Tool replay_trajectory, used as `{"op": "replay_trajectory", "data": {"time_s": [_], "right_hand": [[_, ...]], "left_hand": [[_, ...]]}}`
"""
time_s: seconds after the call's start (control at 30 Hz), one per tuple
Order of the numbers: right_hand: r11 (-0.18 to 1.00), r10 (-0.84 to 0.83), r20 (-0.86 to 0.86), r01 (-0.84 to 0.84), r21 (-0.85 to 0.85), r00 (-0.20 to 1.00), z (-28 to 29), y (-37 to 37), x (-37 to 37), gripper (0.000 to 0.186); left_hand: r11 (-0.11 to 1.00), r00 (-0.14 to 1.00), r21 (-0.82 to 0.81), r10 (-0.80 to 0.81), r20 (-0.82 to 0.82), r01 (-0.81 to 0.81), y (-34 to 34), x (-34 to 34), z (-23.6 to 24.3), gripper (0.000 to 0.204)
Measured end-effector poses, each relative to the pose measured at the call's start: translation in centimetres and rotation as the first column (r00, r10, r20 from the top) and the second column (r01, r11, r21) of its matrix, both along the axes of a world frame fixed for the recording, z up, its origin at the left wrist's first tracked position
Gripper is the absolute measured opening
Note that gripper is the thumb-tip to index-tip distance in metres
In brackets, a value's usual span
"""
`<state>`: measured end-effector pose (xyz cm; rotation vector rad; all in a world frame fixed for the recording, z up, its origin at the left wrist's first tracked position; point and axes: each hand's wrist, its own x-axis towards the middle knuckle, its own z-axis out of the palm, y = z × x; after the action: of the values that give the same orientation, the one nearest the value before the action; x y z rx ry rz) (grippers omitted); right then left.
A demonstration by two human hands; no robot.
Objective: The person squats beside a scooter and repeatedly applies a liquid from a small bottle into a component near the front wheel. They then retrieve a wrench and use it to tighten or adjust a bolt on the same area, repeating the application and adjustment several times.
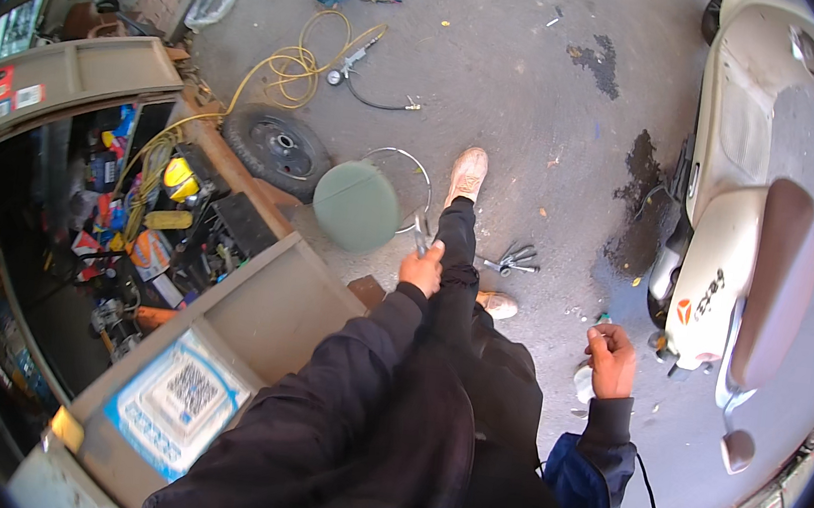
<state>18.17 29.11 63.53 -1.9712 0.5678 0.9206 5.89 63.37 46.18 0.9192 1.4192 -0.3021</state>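
Note:
My left hand (pixel 422 270) is closed round a silver metal hand tool (pixel 420 233). Only its upper end shows above my fingers, so its exact kind is unclear. That hand is beside my left leg, just right of a round green stool (pixel 356 206). My right hand (pixel 611 362) is raised over the pavement on the right, fingers curled and thumb pressed in. Whatever it pinches, if anything, is too small to name. Beyond my right foot several metal wrenches (pixel 512 259) lie bunched on the ground.
On the left stands an open metal cabinet (pixel 250 311) crammed with tools and parts. A small wheel with tyre (pixel 276 149) lies near the stool. Yellow hose (pixel 293 68) coils beside a pressure gauge (pixel 335 77). A cream scooter (pixel 729 205) is parked at right, near dark wet stains.

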Motion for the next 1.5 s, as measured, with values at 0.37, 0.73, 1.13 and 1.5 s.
{"op": "replay_trajectory", "data": {"time_s": [0.37,0.73,1.13,1.5], "right_hand": [[0.993,0.111,-0.437,-0.113,0.022,0.893,-18.8,19.1,7.6,0.018],[0.988,-0.154,-0.675,0.120,-0.097,0.721,-35.4,21.3,4.1,0.018],[0.940,-0.264,-0.666,0.341,-0.016,0.698,-31.7,18.2,-0.1,0.014],[0.958,-0.189,-0.247,0.233,0.164,0.950,-21.5,5.8,-5.2,0.030]], "left_hand": [[0.547,0.772,0.545,-0.425,-0.473,0.635,25.9,11.8,-34.1,0.035],[-0.031,0.471,0.673,-0.691,-0.548,0.739,34.4,17.0,-53.9,0.030],[0.141,0.474,0.792,-0.857,-0.202,0.593,27.2,20.5,-39.8,0.028],[0.889,0.720,0.456,-0.287,0.632,-0.046,5.8,20.2,-3.5,0.015]]}}
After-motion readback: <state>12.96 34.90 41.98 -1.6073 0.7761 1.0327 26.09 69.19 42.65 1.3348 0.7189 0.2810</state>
